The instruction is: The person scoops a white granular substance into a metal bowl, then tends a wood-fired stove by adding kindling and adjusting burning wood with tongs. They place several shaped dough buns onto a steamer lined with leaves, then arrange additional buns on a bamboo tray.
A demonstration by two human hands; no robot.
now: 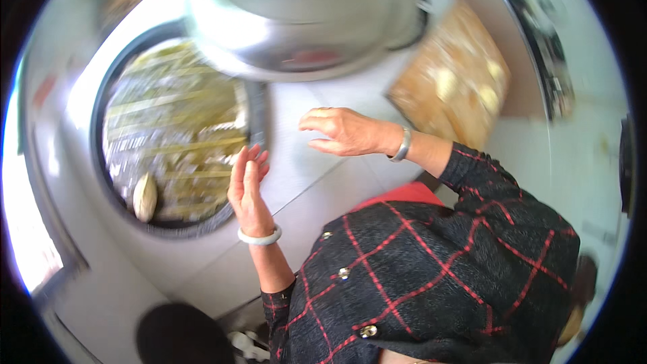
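Observation:
My left hand (248, 189), with a pale bangle at the wrist, is raised at the right rim of a round, dark-rimmed pan (257, 116). Its fingers are lightly curled and hold nothing. My right hand (336, 129), wearing a silver bracelet, hovers over the tiled counter (323, 182), also holding nothing, thumb apart from the fingers. A blurred bed of yellow-green strips (172, 111) fills the pan; I cannot tell whether they are leaves or slats. One oblong pale piece (146, 197), perhaps dough, lies on them at the lower left.
A large domed metal lid (303, 25) stands beyond my hands and overlaps the pan's upper right edge. On the right, a wooden board (455, 71) carries a few pale lumps, perhaps dough. A dark round object (182, 336) is at the lower left.

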